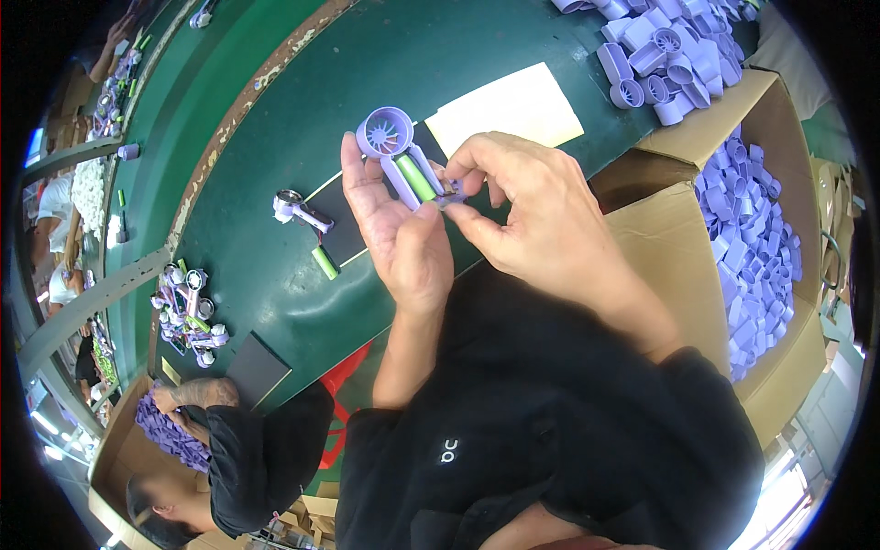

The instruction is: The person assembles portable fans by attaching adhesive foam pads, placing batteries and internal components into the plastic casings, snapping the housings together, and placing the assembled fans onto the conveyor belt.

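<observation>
A light purple fan housing (386, 134), with a round vaned end and a long open handle, lies in my left hand (403, 243). My left thumb presses on the handle's side while the other fingers support it from behind. A green battery cell (416, 178) sits lengthwise inside the handle. My right hand (541, 202) pinches the handle's tail end, where a small dark part partly shows between the fingertips. To the left on the table is a purple and white fan assembly (302, 211), with a loose green battery cell (325, 263) beside it on a wire.
A yellowish paper sheet (504, 108) and a dark mat (339, 216) lie on the green table (275, 302). Purple housings (669, 55) are heaped at the far right, above a cardboard box (660, 247) of more. Assembled units (191, 312) and a co-worker (247, 458) are at left.
</observation>
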`<state>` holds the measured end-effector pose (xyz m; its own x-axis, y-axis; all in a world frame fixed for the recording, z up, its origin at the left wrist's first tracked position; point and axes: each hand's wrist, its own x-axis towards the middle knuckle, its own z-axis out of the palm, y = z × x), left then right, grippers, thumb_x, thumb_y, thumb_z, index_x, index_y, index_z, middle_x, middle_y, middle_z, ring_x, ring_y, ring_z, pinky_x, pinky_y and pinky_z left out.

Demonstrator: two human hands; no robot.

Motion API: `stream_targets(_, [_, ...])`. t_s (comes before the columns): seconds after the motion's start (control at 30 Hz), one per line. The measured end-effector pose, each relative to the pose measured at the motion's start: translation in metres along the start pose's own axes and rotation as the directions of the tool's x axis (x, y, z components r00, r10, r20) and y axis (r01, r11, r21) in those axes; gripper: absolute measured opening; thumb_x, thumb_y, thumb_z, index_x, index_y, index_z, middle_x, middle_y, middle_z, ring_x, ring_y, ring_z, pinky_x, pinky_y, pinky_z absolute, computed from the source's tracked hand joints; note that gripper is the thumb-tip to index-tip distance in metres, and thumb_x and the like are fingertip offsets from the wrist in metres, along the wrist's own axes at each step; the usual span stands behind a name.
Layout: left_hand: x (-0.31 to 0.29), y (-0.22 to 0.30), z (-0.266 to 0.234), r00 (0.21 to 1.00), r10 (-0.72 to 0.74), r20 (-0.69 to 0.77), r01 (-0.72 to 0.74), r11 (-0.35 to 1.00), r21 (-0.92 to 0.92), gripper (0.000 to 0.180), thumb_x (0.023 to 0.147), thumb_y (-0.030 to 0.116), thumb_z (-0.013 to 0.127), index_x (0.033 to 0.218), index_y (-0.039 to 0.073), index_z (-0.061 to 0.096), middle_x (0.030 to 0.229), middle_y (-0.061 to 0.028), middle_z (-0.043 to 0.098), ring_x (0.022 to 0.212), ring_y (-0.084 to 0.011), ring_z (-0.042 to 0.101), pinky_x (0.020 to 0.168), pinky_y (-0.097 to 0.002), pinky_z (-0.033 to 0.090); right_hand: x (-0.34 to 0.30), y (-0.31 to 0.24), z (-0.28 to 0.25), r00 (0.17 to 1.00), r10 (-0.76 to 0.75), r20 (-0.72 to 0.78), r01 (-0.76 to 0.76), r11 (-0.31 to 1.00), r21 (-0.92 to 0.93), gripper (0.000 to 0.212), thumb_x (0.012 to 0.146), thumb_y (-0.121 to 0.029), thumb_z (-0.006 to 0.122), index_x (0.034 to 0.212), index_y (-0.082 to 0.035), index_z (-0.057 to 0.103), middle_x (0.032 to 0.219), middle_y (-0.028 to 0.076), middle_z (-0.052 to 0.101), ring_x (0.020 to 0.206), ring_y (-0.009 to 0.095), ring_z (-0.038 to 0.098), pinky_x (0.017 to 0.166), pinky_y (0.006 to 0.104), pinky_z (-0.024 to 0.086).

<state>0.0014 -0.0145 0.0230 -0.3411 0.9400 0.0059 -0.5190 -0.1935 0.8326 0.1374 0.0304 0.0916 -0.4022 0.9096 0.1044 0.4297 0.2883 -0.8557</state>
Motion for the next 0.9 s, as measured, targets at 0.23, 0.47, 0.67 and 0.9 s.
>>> stream_targets(0.23, [0.002, 0.001, 0.001, 1.0, 0.013, 0.007, -0.012, 0.99, -0.139, 0.075, 0.1, 0.017, 0.057, 0.162, 0.003, 0.018, 0.142, -0.0171, 0.046, 0.117, -0.0297, 0.06, 0.103, -0.0446, 0.051, 0.001, 0.008, 0.006, 0.999, 0.015, 0.043, -0.013, 0.999, -0.045, 0.012, 0.083, -0.008, 0.072, 0.089, 0.002, 0.069, 0.082, 0.016, 0.066, 0.079, 0.035, 0.067, 0.069, 0.0452, 0.052])
stream_targets(0.47, [0.002, 0.0, -0.002, 1.0, 0.005, 0.01, -0.005, 0.998, -0.068, 0.085, 0.095, 0.001, 0.06, 0.165, 0.005, 0.014, 0.148, -0.0148, 0.038, 0.114, -0.0256, 0.059, 0.1, -0.0404, 0.05, 0.0, 0.009, 0.01, 1.0, -0.024, 0.002, 0.024, 0.999, -0.047, 0.008, 0.085, -0.006, 0.069, 0.087, 0.002, 0.068, 0.079, 0.016, 0.064, 0.075, 0.036, 0.065, 0.067, 0.0452, 0.051])
stream_targets(0.67, [-0.001, -0.001, -0.003, 0.999, 0.047, 0.013, -0.048, 0.999, 0.021, 0.089, 0.092, -0.007, 0.061, 0.165, 0.005, 0.012, 0.149, -0.0137, 0.036, 0.114, -0.0232, 0.058, 0.099, -0.0374, 0.051, 0.001, 0.008, 0.004, 1.0, -0.002, -0.001, 0.002, 1.0, 0.026, 0.008, 0.083, -0.005, 0.07, 0.083, 0.002, 0.065, 0.077, 0.015, 0.063, 0.072, 0.035, 0.064, 0.064, 0.0434, 0.05])
stream_targets(0.9, [0.001, 0.001, -0.002, 0.994, 0.1, 0.04, -0.105, 0.984, 0.145, 0.093, 0.091, -0.011, 0.06, 0.166, 0.004, 0.008, 0.15, -0.0135, 0.034, 0.112, -0.0222, 0.059, 0.099, -0.0374, 0.051, 0.004, 0.007, 0.003, 1.0, -0.007, 0.016, 0.006, 0.997, 0.074, 0.011, 0.08, -0.006, 0.072, 0.086, 0.002, 0.067, 0.08, 0.015, 0.064, 0.071, 0.033, 0.066, 0.064, 0.0412, 0.051])
